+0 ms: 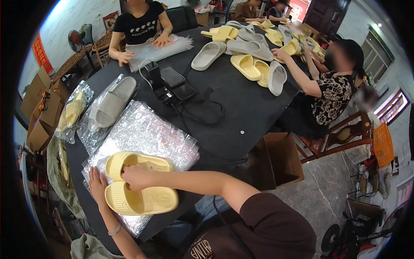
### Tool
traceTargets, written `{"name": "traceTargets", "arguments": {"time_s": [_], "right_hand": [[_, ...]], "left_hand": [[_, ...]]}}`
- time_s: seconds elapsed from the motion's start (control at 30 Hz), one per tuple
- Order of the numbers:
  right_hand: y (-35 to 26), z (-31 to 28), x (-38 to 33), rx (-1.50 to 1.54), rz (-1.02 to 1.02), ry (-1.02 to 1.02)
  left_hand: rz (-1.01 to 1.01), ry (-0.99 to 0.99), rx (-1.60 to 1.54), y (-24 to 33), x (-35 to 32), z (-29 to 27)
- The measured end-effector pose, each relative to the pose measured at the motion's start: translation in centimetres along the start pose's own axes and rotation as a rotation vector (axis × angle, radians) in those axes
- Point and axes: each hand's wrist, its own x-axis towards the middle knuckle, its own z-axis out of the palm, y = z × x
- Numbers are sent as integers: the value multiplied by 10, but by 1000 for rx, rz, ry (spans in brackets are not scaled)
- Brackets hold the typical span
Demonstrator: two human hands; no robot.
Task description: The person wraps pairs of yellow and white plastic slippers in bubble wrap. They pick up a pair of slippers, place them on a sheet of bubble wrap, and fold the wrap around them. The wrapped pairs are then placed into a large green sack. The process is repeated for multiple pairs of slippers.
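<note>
A pair of yellow slide slippers (152, 201) lies side by side over a stack of clear plastic bags (148, 131), with their toe ends to the left. My right hand (137, 177) grips the pair where the two straps meet; its fingertips are hidden inside the upper slipper. Just left of the toes, my left hand (97, 184) rests on the edge of the bags with its fingers stretched out. Beyond the stack lie a bagged grey slipper (113, 103) and a bagged yellow pair (71, 112).
Phones and a black device (166, 88) with cables stand mid-table. Grey and yellow slippers (252, 47) are heaped at the far right. A co-worker's hand (162, 39) presses plastic sheets (172, 51) opposite; another person (332, 86) sits right. An open cardboard box (282, 159) stands below the table edge.
</note>
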Motion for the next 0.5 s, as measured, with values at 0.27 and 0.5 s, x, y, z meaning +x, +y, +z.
{"name": "traceTargets", "arguments": {"time_s": [0.27,0.5], "right_hand": [[32,-40,-45,-78,141,47],[24,-113,-68,129,281,113]], "left_hand": [[-9,-17,-27,8,-4,-12],[-34,-43,-54,13,-1,-12]]}}
